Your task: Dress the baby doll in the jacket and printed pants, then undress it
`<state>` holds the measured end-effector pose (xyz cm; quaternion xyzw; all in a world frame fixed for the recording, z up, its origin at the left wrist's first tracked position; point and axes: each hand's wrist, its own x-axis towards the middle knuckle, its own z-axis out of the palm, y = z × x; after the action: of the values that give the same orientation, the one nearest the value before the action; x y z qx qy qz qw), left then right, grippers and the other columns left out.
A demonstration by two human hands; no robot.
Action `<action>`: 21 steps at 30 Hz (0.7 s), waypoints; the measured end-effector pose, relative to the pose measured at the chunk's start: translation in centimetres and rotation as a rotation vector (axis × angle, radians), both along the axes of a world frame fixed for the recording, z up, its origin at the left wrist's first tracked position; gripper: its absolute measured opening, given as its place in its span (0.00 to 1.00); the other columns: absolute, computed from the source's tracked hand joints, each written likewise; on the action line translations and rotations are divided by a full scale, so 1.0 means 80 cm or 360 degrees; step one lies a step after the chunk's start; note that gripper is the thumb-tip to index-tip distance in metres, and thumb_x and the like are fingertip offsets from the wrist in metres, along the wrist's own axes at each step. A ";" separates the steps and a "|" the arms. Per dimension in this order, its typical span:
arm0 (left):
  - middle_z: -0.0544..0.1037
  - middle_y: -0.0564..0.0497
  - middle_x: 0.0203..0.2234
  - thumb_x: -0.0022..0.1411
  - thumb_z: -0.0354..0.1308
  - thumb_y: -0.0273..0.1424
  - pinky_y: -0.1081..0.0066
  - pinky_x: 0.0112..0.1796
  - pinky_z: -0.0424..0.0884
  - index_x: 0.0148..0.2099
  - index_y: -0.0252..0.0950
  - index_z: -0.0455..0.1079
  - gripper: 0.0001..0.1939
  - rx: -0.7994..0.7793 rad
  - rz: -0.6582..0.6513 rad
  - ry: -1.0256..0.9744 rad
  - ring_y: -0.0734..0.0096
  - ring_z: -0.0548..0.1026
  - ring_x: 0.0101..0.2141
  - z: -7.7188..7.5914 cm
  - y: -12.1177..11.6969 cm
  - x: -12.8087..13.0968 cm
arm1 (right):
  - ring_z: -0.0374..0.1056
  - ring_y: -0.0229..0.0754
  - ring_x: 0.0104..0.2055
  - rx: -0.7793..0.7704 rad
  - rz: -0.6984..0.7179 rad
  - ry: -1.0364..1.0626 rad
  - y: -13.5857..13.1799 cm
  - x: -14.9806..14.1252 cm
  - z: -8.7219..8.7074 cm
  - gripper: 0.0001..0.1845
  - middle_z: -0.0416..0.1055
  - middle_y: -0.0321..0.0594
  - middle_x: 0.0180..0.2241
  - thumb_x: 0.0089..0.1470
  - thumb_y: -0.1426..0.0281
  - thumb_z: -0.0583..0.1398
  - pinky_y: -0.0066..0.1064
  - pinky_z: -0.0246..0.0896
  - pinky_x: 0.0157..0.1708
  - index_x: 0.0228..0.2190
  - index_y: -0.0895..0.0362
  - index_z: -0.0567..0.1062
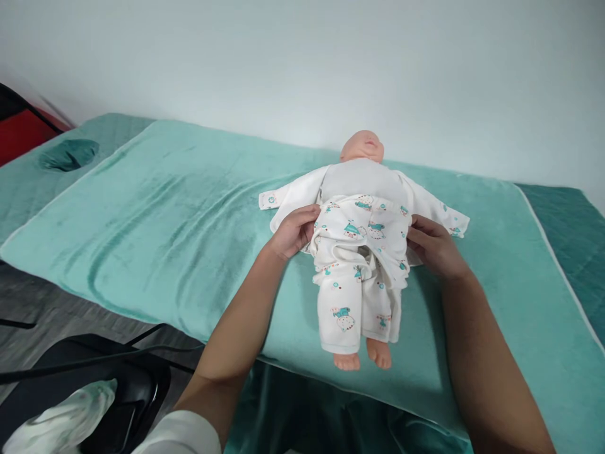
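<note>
A baby doll (363,148) lies on its back on the green bed, head toward the wall and bare feet toward me. It wears printed white pants (347,252) and a white long-sleeved top (301,192), spread open at the sides over a pale grey-white torso. At the left of the waist, my left hand (299,231) pinches the pants' edge. My right hand (433,244) is closed at the opposite side of the waist, its fingertips on the pants' edge. The fabric bunches around the doll's thighs, and parts of both hands' fingers are hidden behind it.
A green velvety cover (155,208) lies over the bed, which has a face hole (69,155) at the far left. Behind it rises a white wall (283,69). A black chair (137,391) with a crumpled white cloth (70,419) stands at lower left.
</note>
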<state>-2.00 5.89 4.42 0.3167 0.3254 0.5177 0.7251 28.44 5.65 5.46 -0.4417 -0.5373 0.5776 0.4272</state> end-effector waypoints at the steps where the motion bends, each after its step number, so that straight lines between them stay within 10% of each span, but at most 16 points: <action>1: 0.75 0.53 0.22 0.50 0.66 0.27 0.77 0.28 0.68 0.31 0.30 0.75 0.05 0.0002 -0.0008 0.0025 0.76 0.72 0.24 0.001 0.000 -0.001 | 0.74 0.42 0.35 -0.0011 0.0046 -0.0017 0.000 0.001 -0.001 0.11 0.78 0.36 0.33 0.51 0.59 0.69 0.34 0.69 0.36 0.33 0.51 0.79; 10: 0.74 0.55 0.22 0.48 0.65 0.24 0.79 0.26 0.65 0.32 0.32 0.75 0.06 0.0018 -0.0022 0.0164 0.80 0.69 0.22 0.005 -0.006 0.000 | 0.75 0.51 0.51 0.0024 0.0274 -0.0109 0.000 0.004 0.000 0.17 0.80 0.42 0.47 0.50 0.60 0.70 0.43 0.69 0.52 0.42 0.52 0.82; 21: 0.68 0.58 0.20 0.47 0.60 0.26 0.78 0.23 0.60 0.30 0.35 0.70 0.04 0.0072 0.0063 0.0330 0.80 0.64 0.21 0.011 -0.008 0.007 | 0.77 0.49 0.40 -0.0090 0.0154 -0.0307 -0.004 -0.002 0.006 0.22 0.82 0.39 0.37 0.43 0.59 0.73 0.38 0.74 0.40 0.42 0.51 0.83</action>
<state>-1.46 5.23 5.29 0.3784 0.3933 0.5035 0.6698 28.32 5.32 5.91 -0.4806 -0.5801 0.5673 0.3327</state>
